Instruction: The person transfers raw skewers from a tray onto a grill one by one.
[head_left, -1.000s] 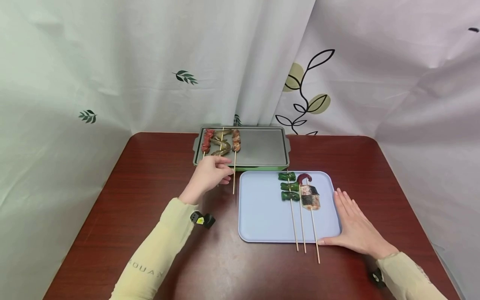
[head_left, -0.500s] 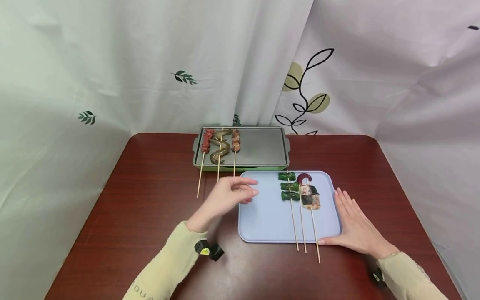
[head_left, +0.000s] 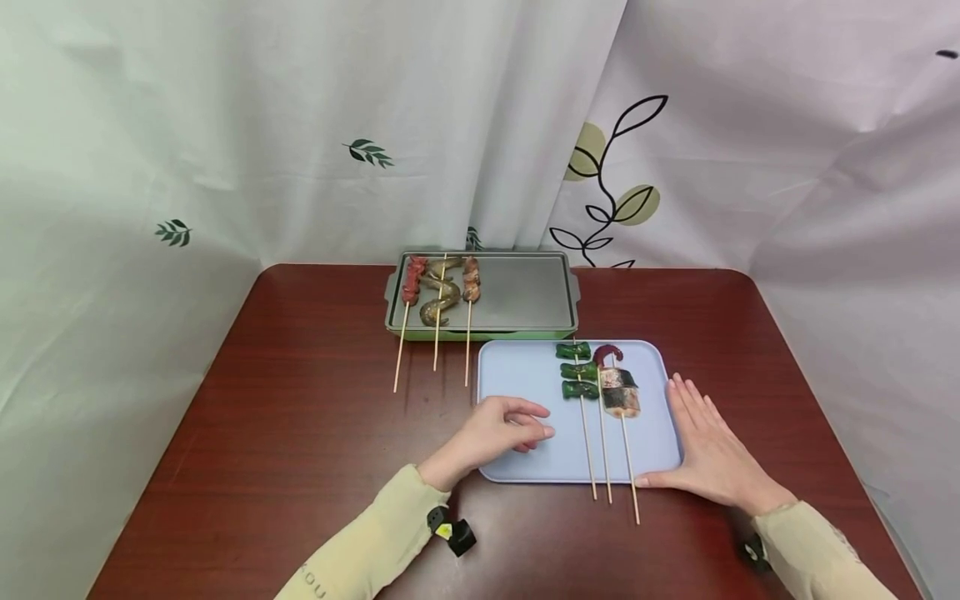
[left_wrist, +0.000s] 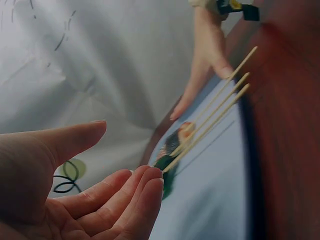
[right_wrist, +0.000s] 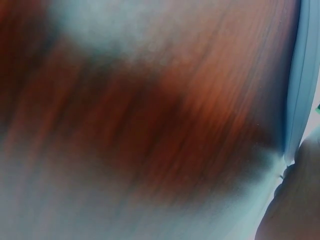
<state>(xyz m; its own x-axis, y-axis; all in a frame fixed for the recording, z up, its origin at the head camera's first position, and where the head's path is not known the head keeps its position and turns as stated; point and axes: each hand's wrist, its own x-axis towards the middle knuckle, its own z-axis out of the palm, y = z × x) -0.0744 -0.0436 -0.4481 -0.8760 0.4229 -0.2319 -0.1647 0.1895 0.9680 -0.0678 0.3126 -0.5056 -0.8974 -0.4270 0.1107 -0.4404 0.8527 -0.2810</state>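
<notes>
My left hand [head_left: 501,432] hovers over the left part of a light blue tray [head_left: 517,371], fingers loosely bent and holding nothing. In the left wrist view the thumb stands apart from the fingers [left_wrist: 142,200]. At the tray's right edge my right hand [head_left: 708,454] rests with straight fingers, its thumb by the front right corner. Three skewers lie side by side on the tray, sticks poking past its front edge: green pepper rolls [head_left: 579,371], a dark red curled piece [head_left: 609,355] and pale chunks with dark skin [head_left: 620,392].
Behind the tray stands a grey griddle pan [head_left: 525,292] with a green base. On its left side lie a red meat skewer [head_left: 412,282], a greenish-brown curled skewer [head_left: 441,292] and a browned meat skewer [head_left: 471,279]. White curtains [head_left: 300,167] enclose the brown table [head_left: 300,375].
My left hand has let go of the browned meat skewer on the griddle pan and moved right and towards me, over the tray. The right hand has stayed put.
</notes>
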